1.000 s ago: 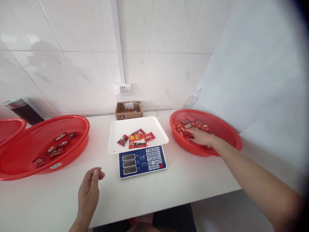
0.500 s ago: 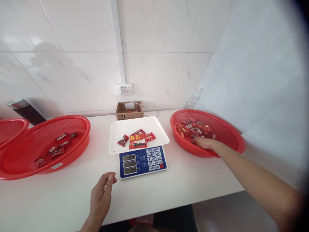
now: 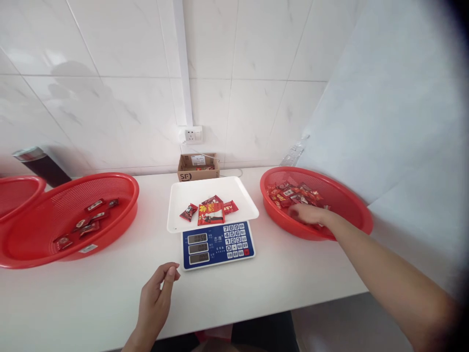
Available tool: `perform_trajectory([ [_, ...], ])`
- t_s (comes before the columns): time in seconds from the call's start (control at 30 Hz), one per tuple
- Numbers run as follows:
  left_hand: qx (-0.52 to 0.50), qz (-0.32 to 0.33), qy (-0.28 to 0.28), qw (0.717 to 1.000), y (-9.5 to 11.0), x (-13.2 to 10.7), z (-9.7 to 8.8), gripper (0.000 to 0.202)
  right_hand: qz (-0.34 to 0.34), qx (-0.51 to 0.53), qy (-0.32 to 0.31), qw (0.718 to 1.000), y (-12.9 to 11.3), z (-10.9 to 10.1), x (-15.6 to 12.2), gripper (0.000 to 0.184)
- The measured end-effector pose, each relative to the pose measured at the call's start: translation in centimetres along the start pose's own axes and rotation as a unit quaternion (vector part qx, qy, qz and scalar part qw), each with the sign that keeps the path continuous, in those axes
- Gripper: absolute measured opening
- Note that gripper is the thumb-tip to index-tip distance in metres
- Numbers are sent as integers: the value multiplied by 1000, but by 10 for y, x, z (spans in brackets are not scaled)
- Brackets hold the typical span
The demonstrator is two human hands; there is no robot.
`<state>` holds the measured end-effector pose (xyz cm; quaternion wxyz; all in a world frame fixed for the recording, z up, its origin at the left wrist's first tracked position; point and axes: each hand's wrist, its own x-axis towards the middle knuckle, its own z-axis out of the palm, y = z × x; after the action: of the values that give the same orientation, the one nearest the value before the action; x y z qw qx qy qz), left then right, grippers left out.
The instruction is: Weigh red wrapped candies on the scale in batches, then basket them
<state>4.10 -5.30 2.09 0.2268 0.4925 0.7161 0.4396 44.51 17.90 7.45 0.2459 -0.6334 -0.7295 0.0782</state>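
ok, white table [image 3: 220, 300] carries the lot. red left basket [image 3: 113, 185] and red right basket [image 3: 348, 210], blue-white scale [image 3: 219, 246] between. right hand [image 3: 307, 214] down in right basket, blurred, can't tell if gripping; left hand [image 3: 157, 293] loosely closed just beside scale. red packets [image 3: 287, 192]: heap in right basket, four on scale tray [image 3: 183, 192], several in left basket.

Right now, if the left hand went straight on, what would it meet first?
Likely the scale, around its near left corner; the left hand might pass above it, since the hand's height over the table is unclear.
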Motion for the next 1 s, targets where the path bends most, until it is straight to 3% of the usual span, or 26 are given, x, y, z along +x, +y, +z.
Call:
perform_trajectory([
  [0.07,1,-1,-6,1000,1,0,-1,39,18,13,-38,999,-11,-9,9,12],
  [0.17,3,0,-13,1000,4,1,-1,40,47,89,15,995,-46,-18,20,12],
  [0.23,4,5,-14,1000,6,1,1,40,41,201,12,979,-78,-14,24,16],
  [0.37,-5,21,-23,999,10,0,7,39,-14,357,-99,929,-140,25,29,12],
  [0.53,-10,22,-12,1000,15,-9,6,37,-77,311,-138,937,-183,72,38,17],
  [0.63,-13,1,18,1000,12,-14,-1,37,-128,228,-90,961,-184,72,36,21],
  [0.73,-4,-4,20,1000,2,-14,-7,38,-149,196,-35,969,-169,53,20,23],
  [0.87,11,4,2,1000,-7,-9,-8,38,-139,133,52,980,-133,18,-19,26],
  [1.0,13,15,-15,1000,0,-2,-2,37,-66,36,94,993,-86,-1,-59,32],
])
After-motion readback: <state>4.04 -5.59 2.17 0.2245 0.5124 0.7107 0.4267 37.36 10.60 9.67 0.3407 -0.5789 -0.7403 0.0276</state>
